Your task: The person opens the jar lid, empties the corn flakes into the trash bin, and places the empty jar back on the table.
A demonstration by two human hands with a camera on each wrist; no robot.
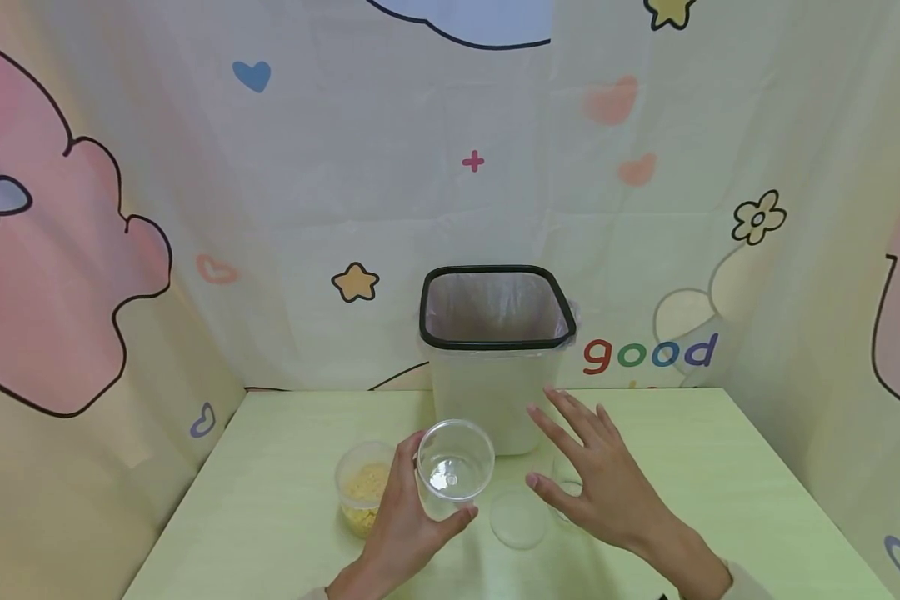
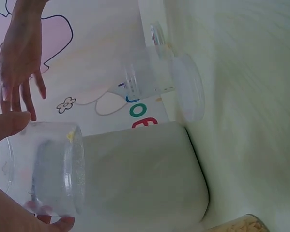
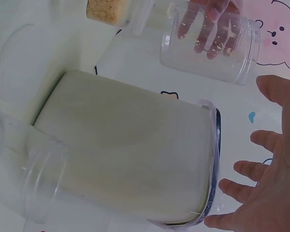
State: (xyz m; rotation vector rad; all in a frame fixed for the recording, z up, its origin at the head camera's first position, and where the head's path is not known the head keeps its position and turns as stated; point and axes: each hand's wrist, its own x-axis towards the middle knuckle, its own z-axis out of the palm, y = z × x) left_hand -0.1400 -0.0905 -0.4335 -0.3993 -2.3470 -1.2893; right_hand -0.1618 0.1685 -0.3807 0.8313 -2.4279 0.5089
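While the left hand [image 1: 408, 525] grasps a clear jar [image 1: 456, 467] on the near side of the bin [image 1: 472, 387], gentle pressure seems best; the right hand [image 1: 603, 479], spread, grasps nothing.

The raised jar [image 1: 461, 458] looks like clear plastic, smooth and glossy, with a bright highlight on its base and dry flecks on its wall. Nearer the left edge of the tabletop [image 1: 247, 500], the filled jar [image 1: 342, 485] shows similar see-through plastic around rough, grainy crumbs [image 1: 365, 482]. The second jar [image 2: 152, 72], nearer the right edge, is also clear and smooth; a translucent, smooth lid [image 1: 518, 522] lies midway between. Towards the far edge, the bin [image 1: 480, 392] is pale, satin-smooth plastic, its liner [image 1: 495, 304] thin, wrinkled film. The tabletop looks smooth, the backdrop [image 1: 390, 150] creased, matt cloth.
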